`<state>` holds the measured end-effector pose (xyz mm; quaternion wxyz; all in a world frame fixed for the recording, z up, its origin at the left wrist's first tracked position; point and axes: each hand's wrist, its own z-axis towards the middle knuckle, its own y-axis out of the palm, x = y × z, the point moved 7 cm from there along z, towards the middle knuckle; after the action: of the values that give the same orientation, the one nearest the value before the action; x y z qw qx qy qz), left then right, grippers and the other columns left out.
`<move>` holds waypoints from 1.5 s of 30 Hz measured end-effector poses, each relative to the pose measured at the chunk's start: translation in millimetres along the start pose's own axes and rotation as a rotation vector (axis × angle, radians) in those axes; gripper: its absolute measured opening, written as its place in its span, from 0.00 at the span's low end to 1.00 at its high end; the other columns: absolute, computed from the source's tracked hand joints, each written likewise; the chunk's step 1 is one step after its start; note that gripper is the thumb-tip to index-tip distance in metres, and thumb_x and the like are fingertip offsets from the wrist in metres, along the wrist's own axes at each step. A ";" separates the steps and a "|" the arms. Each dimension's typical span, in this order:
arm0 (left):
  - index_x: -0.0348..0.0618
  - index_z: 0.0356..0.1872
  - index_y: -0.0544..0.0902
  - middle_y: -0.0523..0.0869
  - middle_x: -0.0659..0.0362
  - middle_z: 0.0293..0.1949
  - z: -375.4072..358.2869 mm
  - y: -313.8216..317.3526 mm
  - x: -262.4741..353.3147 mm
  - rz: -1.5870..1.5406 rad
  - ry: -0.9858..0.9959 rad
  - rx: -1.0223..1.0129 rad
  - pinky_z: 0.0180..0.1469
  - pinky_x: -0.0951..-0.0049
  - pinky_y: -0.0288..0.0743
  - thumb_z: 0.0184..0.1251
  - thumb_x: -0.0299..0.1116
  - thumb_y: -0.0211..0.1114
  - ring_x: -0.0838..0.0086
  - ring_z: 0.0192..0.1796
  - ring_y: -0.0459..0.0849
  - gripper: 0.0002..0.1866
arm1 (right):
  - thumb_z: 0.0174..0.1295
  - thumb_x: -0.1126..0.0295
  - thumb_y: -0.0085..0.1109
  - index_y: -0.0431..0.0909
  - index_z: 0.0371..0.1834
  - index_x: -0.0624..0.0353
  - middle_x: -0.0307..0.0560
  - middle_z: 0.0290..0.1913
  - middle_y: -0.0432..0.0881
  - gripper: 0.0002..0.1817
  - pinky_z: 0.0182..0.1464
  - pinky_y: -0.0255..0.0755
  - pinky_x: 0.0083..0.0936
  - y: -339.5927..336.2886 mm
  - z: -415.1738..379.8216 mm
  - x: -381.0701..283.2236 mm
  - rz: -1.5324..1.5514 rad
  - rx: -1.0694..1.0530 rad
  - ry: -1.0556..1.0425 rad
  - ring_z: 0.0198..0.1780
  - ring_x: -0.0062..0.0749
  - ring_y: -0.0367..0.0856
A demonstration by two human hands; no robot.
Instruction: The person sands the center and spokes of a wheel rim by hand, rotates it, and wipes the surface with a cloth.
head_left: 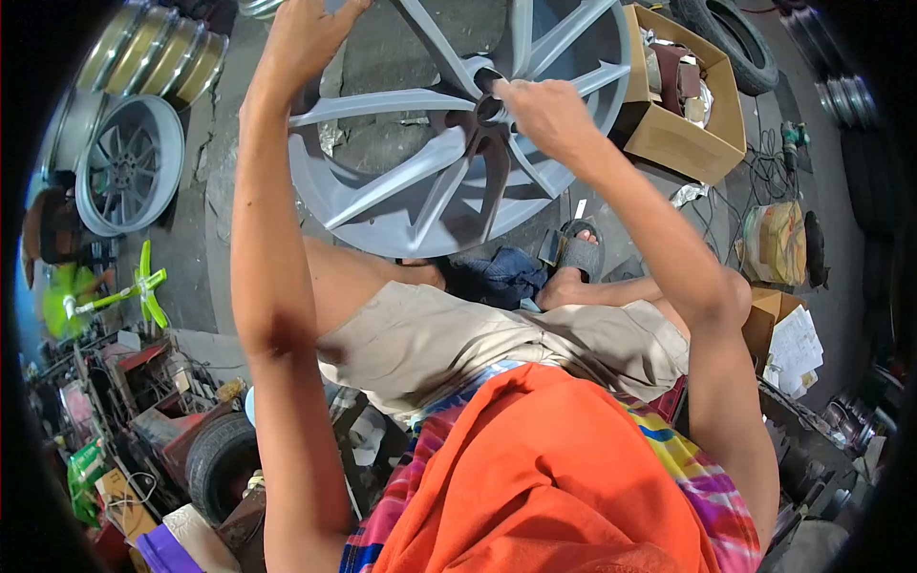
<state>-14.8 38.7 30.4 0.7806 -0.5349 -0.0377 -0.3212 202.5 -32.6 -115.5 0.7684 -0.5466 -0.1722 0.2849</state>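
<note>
A grey multi-spoke alloy wheel (441,156) is tilted in front of my legs, its spokes facing me. My left hand (310,40) grips its upper left edge, the thumb reaching to the right and some fingertips cut off by the frame's top. At the wheel's hub, my right hand (546,111) is closed with its fingertips pressed beside the round centre hole. A small dark patch shows by those fingertips; I cannot tell what, if anything, they hold.
On the right stand an open cardboard box (683,134) of wrapped items, a tyre (731,43) and a green power tool (792,143) with cables. At left are another alloy wheel (130,164), gold rims (153,55) and a green fan (145,283). Another tyre (222,458) lies lower left among clutter.
</note>
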 end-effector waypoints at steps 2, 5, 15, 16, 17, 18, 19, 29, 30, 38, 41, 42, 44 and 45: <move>0.27 0.43 0.85 0.85 0.31 0.37 0.9 1.8 -8.6 0.104 -0.026 0.016 0.42 0.52 0.76 0.73 0.40 0.67 0.42 0.41 0.88 0.19 | 0.68 0.72 0.57 0.81 0.40 0.62 0.59 0.30 0.85 0.06 0.39 0.81 0.40 8.6 4.4 -1.3 0.043 -0.129 0.284 0.36 0.53 0.87; 0.27 0.44 0.86 0.86 0.32 0.36 -2.6 -0.8 2.3 0.014 -0.168 -0.042 0.41 0.54 0.76 0.73 0.39 0.66 0.56 0.35 0.87 0.18 | 0.72 0.70 0.54 0.79 0.34 0.62 0.55 0.20 0.81 0.10 0.30 0.75 0.35 24.0 3.1 7.1 0.660 0.202 0.533 0.28 0.44 0.85; 0.29 0.44 0.86 0.86 0.42 0.30 -2.7 -3.0 10.7 -0.064 -0.134 -0.008 0.41 0.61 0.77 0.75 0.39 0.67 0.75 0.33 0.77 0.17 | 0.79 0.64 0.50 0.80 0.42 0.62 0.40 0.20 0.74 0.14 0.23 0.62 0.28 56.8 -9.8 17.6 1.618 0.293 0.944 0.21 0.28 0.74; 0.28 0.44 0.86 0.85 0.43 0.29 -3.9 -1.7 10.9 -0.163 -0.137 -0.011 0.41 0.61 0.76 0.75 0.39 0.67 0.75 0.33 0.77 0.18 | 0.77 0.65 0.51 0.81 0.42 0.62 0.46 0.21 0.77 0.12 0.26 0.67 0.33 32.8 -5.1 22.9 1.089 0.174 0.624 0.25 0.36 0.80; 0.28 0.43 0.85 0.85 0.44 0.28 -4.5 -2.0 10.5 -0.259 -0.140 -0.012 0.40 0.60 0.76 0.75 0.39 0.67 0.75 0.33 0.77 0.18 | 0.75 0.66 0.52 0.81 0.42 0.62 0.52 0.22 0.80 0.11 0.30 0.73 0.37 17.4 -0.7 15.2 0.560 0.060 0.303 0.30 0.44 0.86; 0.28 0.43 0.85 0.85 0.44 0.28 -2.9 -3.6 5.6 -0.253 -0.138 -0.005 0.40 0.60 0.76 0.75 0.39 0.67 0.75 0.33 0.77 0.18 | 0.71 0.69 0.55 0.80 0.45 0.60 0.54 0.29 0.83 0.07 0.38 0.78 0.44 10.5 2.2 17.6 0.271 -0.100 0.251 0.40 0.51 0.89; 0.28 0.43 0.85 0.84 0.44 0.28 -1.2 -3.5 0.4 -0.174 -0.114 -0.010 0.40 0.60 0.76 0.74 0.40 0.67 0.75 0.33 0.76 0.18 | 0.71 0.69 0.55 0.80 0.45 0.60 0.54 0.29 0.83 0.07 0.38 0.78 0.44 5.7 6.9 23.9 0.271 -0.099 0.246 0.40 0.51 0.89; 0.28 0.43 0.85 0.87 0.43 0.30 3.2 -0.2 1.1 -0.096 -0.070 -0.011 0.41 0.61 0.76 0.74 0.41 0.68 0.76 0.34 0.77 0.19 | 0.69 0.67 0.55 0.80 0.43 0.59 0.52 0.29 0.87 0.08 0.37 0.77 0.40 14.2 3.7 0.4 0.043 -0.031 0.368 0.34 0.51 0.87; 0.28 0.43 0.85 0.87 0.43 0.30 3.1 -0.1 2.0 -0.093 -0.068 -0.015 0.41 0.61 0.76 0.74 0.41 0.68 0.76 0.34 0.77 0.19 | 0.71 0.65 0.54 0.80 0.42 0.60 0.54 0.25 0.85 0.10 0.35 0.74 0.39 23.2 9.3 11.2 0.385 0.006 0.487 0.31 0.50 0.86; 0.31 0.46 0.86 0.90 0.46 0.32 1.7 1.2 -6.9 -0.139 -0.202 -0.057 0.43 0.61 0.77 0.74 0.42 0.67 0.77 0.36 0.79 0.19 | 0.82 0.58 0.48 0.85 0.47 0.63 0.33 0.22 0.74 0.21 0.28 0.62 0.20 11.5 -13.4 6.5 1.453 0.154 0.752 0.22 0.17 0.66; 0.30 0.45 0.86 0.88 0.45 0.30 6.3 -1.3 2.8 -0.083 -0.085 -0.025 0.42 0.61 0.77 0.75 0.42 0.67 0.77 0.35 0.78 0.19 | 0.79 0.59 0.50 0.86 0.41 0.65 0.40 0.20 0.80 0.21 0.32 0.72 0.30 30.1 -9.9 19.5 1.061 0.261 0.703 0.24 0.26 0.76; 0.30 0.43 0.86 0.87 0.44 0.28 7.5 -2.6 4.7 -0.073 -0.075 -0.004 0.40 0.60 0.76 0.75 0.43 0.67 0.76 0.33 0.77 0.20 | 0.79 0.58 0.50 0.85 0.40 0.64 0.41 0.20 0.80 0.21 0.33 0.72 0.32 34.0 -1.6 11.7 1.044 0.239 0.692 0.24 0.28 0.77; 0.29 0.43 0.85 0.86 0.44 0.28 8.4 -3.2 0.3 -0.047 -0.118 -0.022 0.39 0.60 0.76 0.75 0.43 0.67 0.76 0.33 0.76 0.20 | 0.79 0.58 0.50 0.87 0.43 0.62 0.42 0.19 0.80 0.20 0.34 0.73 0.32 38.3 4.5 8.9 1.197 0.222 0.685 0.24 0.28 0.78; 0.29 0.43 0.85 0.86 0.43 0.27 6.7 -2.4 -3.8 -0.021 -0.166 -0.047 0.39 0.59 0.76 0.74 0.44 0.67 0.76 0.32 0.75 0.20 | 0.79 0.58 0.50 0.87 0.43 0.62 0.42 0.19 0.80 0.20 0.34 0.73 0.32 28.7 -1.8 10.7 1.198 0.217 0.682 0.24 0.28 0.78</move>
<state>-17.2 45.7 33.7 0.7585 -0.5774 -0.1005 -0.2847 204.7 -20.4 -143.5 0.5405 -0.5266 0.4392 0.4875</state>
